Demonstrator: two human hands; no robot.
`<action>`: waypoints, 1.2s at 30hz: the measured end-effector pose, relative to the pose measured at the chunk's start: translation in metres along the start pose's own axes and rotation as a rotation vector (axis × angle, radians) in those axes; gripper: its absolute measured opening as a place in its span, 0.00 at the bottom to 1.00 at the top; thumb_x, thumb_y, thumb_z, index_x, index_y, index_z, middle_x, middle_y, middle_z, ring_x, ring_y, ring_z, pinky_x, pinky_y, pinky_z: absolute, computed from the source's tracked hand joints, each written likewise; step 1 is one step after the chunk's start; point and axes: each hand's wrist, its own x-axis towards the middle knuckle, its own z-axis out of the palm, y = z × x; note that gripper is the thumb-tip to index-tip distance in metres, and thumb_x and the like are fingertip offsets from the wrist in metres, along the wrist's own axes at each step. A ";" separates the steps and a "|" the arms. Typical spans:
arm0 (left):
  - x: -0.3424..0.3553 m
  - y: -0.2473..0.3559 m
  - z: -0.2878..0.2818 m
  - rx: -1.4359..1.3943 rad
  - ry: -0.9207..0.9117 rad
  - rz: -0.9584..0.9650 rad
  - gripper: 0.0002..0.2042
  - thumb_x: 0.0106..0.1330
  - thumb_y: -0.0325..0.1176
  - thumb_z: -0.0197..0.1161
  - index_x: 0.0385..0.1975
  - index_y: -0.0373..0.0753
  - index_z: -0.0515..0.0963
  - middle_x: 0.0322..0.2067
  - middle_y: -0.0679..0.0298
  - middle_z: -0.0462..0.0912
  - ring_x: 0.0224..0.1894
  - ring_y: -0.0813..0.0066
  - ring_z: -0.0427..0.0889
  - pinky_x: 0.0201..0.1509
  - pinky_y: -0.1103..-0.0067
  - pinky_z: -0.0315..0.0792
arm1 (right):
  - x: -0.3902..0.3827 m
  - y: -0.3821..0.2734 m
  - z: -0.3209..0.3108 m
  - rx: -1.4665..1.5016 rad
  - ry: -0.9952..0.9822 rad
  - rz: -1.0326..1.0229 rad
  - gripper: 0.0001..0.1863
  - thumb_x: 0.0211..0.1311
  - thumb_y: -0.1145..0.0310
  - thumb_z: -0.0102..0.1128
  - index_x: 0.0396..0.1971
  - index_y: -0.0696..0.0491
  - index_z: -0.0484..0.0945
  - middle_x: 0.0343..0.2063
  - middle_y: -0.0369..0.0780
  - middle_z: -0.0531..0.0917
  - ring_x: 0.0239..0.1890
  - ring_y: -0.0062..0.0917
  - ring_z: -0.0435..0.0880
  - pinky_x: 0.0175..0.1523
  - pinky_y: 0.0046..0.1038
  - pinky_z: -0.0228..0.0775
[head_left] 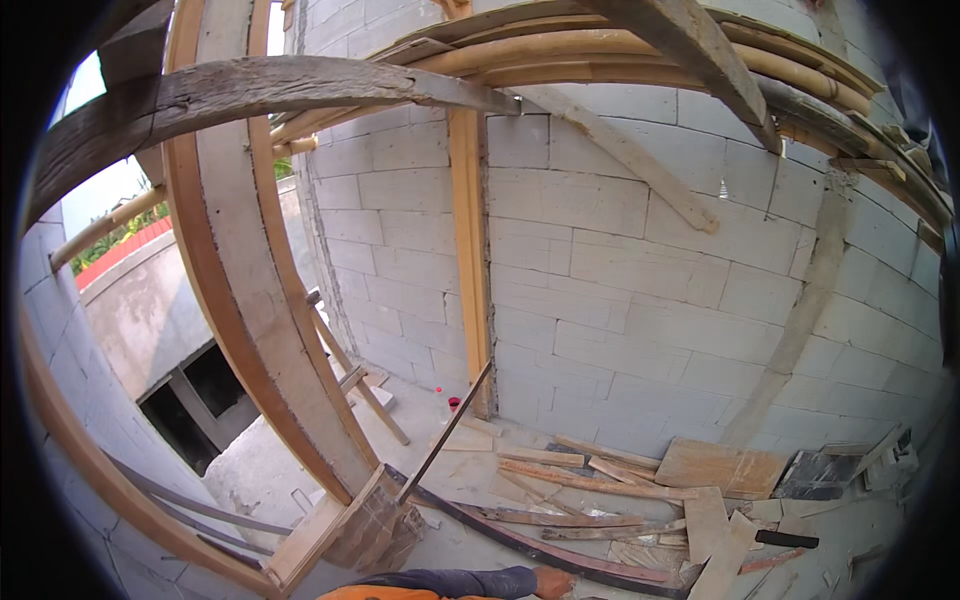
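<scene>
My right hand shows at the lower edge, at the end of a dark grey sleeve with orange beside it. Its fingers point down and are partly cut off, so I cannot make out whether they hold anything. It is nearest to a long, dark-edged reddish board on the floor. My left hand is out of view. To the left, a thin dark bar slants up from a weathered wooden block at the foot of a wooden door frame.
Scrap boards and a brown panel lie along the grey block wall. Overhead, a rough beam and bamboo poles cross the space. A wooden post stands against the wall. Through the frame shows a concrete floor.
</scene>
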 end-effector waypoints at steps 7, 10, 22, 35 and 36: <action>-0.153 0.030 -0.024 -0.103 0.195 -0.725 0.30 0.66 0.59 0.61 0.48 0.34 0.85 0.43 0.42 0.89 0.46 0.45 0.90 0.51 0.56 0.82 | 0.070 -0.097 0.034 0.119 -0.453 -0.149 0.17 0.67 0.59 0.58 0.42 0.56 0.86 0.26 0.45 0.90 0.31 0.39 0.92 0.44 0.39 0.81; -0.162 0.073 -0.007 -0.354 0.189 -0.859 0.32 0.59 0.61 0.66 0.38 0.30 0.87 0.36 0.46 0.90 0.38 0.52 0.91 0.42 0.60 0.83 | 0.068 -0.077 0.017 0.088 -0.568 -0.243 0.17 0.68 0.62 0.59 0.45 0.59 0.85 0.25 0.46 0.90 0.28 0.37 0.92 0.42 0.38 0.81; -0.204 0.183 0.148 -0.922 0.771 -1.181 0.09 0.63 0.26 0.62 0.34 0.25 0.83 0.26 0.51 0.89 0.24 0.64 0.90 0.24 0.70 0.84 | 0.065 -0.102 0.050 -0.290 -1.067 -1.021 0.21 0.64 0.62 0.59 0.52 0.55 0.87 0.34 0.54 0.89 0.42 0.47 0.91 0.48 0.44 0.80; -0.286 0.187 0.241 -0.726 0.894 -1.108 0.14 0.54 0.51 0.72 0.24 0.46 0.90 0.23 0.59 0.88 0.26 0.64 0.86 0.36 0.62 0.78 | -0.047 -0.164 0.080 -0.324 -1.192 -1.198 0.23 0.76 0.52 0.48 0.35 0.55 0.85 0.26 0.50 0.87 0.29 0.48 0.86 0.37 0.50 0.76; -0.289 0.177 0.263 -0.660 0.965 -1.097 0.15 0.53 0.51 0.72 0.23 0.45 0.89 0.23 0.58 0.88 0.27 0.63 0.86 0.36 0.62 0.78 | -0.049 -0.157 0.107 -0.376 -1.118 -1.276 0.23 0.76 0.52 0.48 0.35 0.55 0.85 0.26 0.50 0.87 0.28 0.48 0.85 0.37 0.51 0.76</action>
